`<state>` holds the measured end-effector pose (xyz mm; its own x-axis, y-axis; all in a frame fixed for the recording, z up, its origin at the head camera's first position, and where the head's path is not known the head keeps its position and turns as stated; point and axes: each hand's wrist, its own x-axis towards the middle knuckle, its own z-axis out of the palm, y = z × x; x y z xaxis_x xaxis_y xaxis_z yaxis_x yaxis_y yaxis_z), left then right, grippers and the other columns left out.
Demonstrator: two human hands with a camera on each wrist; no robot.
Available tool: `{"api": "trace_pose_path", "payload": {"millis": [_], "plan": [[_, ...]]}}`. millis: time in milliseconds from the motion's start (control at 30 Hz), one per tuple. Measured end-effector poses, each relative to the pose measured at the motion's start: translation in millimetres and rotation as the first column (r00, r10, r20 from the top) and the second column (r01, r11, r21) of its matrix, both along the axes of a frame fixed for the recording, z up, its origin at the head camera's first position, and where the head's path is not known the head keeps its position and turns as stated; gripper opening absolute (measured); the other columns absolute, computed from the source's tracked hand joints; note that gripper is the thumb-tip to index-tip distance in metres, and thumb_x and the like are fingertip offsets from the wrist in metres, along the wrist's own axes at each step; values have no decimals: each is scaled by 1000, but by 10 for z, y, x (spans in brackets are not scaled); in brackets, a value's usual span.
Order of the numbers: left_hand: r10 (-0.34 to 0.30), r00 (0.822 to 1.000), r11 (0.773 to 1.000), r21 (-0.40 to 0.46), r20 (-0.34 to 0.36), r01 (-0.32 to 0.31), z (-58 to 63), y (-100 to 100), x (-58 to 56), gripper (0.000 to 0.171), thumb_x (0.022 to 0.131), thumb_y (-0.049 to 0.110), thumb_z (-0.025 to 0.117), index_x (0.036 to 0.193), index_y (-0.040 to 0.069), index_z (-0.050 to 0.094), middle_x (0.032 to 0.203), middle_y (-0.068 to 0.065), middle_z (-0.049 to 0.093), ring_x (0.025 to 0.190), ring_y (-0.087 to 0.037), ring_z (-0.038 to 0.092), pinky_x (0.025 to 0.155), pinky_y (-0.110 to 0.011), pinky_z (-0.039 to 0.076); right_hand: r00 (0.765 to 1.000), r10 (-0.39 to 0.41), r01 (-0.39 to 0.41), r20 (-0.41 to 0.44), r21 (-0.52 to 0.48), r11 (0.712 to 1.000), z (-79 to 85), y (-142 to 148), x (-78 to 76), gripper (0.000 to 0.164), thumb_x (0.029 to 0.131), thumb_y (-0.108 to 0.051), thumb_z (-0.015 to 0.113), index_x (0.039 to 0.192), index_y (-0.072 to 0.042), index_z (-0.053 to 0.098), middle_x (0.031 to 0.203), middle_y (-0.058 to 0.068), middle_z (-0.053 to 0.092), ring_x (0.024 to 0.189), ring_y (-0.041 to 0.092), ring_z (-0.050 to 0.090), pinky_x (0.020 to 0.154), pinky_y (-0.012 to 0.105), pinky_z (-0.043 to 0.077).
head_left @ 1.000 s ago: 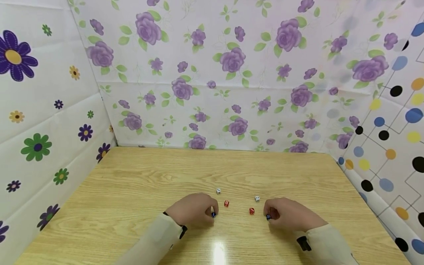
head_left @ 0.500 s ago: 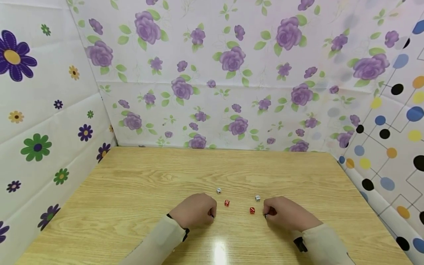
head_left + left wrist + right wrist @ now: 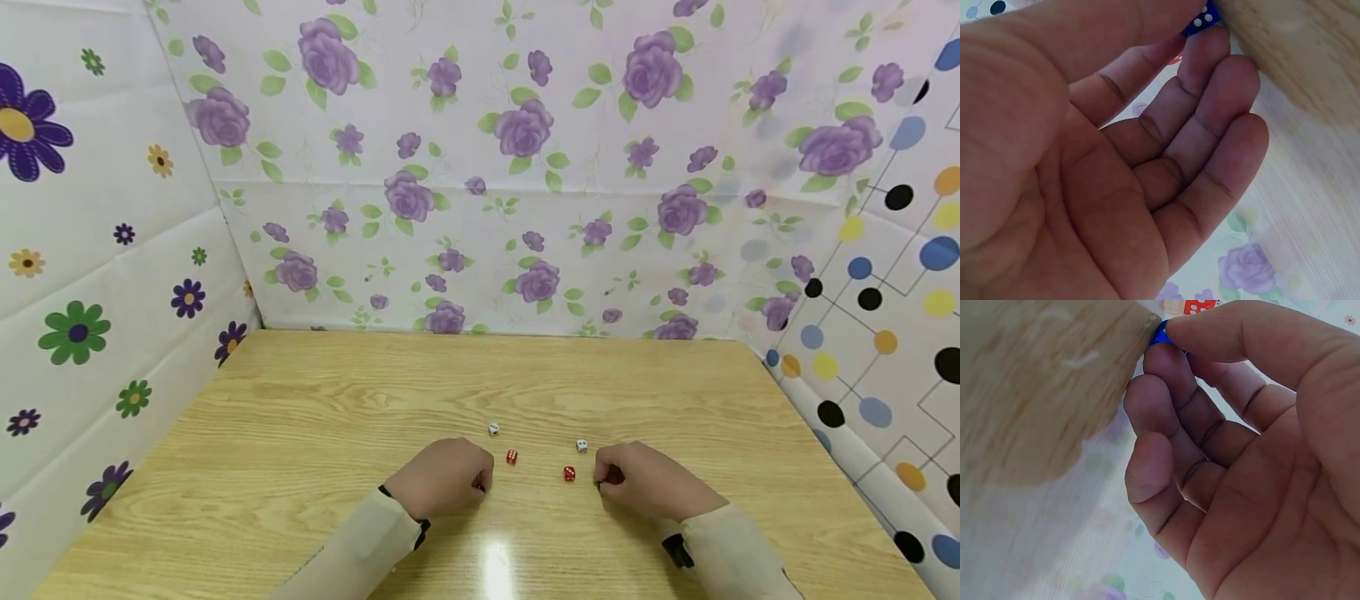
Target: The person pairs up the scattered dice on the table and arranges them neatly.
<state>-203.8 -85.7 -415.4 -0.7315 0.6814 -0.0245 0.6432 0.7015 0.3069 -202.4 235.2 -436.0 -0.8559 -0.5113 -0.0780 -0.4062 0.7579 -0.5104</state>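
In the head view, my left hand [image 3: 442,477] rests low over the wooden table, left of the loose dice. Its thumb and fingers pinch a blue die with white pips [image 3: 1202,20], seen at the top of the left wrist view. On the other side, my right hand [image 3: 654,482] pinches a second blue die [image 3: 1161,334] at its fingertips, close to the tabletop. Both blue dice are mostly covered by fingers. Between the hands lie a red die [image 3: 512,457] and another red die [image 3: 569,473]. Slightly farther back are two white dice, the left white die [image 3: 492,429] and the right white die [image 3: 581,446].
The wooden table [image 3: 360,383] reaches back to a wall of purple-flowered cloth [image 3: 480,250]. A cloth with large flowers [image 3: 150,333] hangs along the left side. Dotted cloth [image 3: 885,375] borders the right edge.
The fingers of both hands have drawn in around the blue dice, which showed more plainly before. My right hand has shifted slightly left. The red and white dice keep their places.
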Motion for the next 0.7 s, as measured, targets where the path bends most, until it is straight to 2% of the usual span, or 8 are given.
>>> {"api": "trace_pose_path", "payload": {"millis": [233,700], "plan": [[-11,1000,1000,14,12,11,6,4,-1,20,90,0,75,81,17,70,76,12,62,65,0,50,64,-20,46,1000,-4,5,11,-15,1000,3,4,5,17,93,-4,71,88,-20,69,83,-12,63,70,5,52,64,26,46],[7,1000,1000,26,25,-7,-2,-4,-2,23,90,-3,71,80,18,67,73,13,57,63,0,44,63,-19,43,1000,-7,7,14,-11,1000,-6,5,0,16,93,-6,73,87,-20,69,84,-13,63,71,4,53,64,27,47]]}}
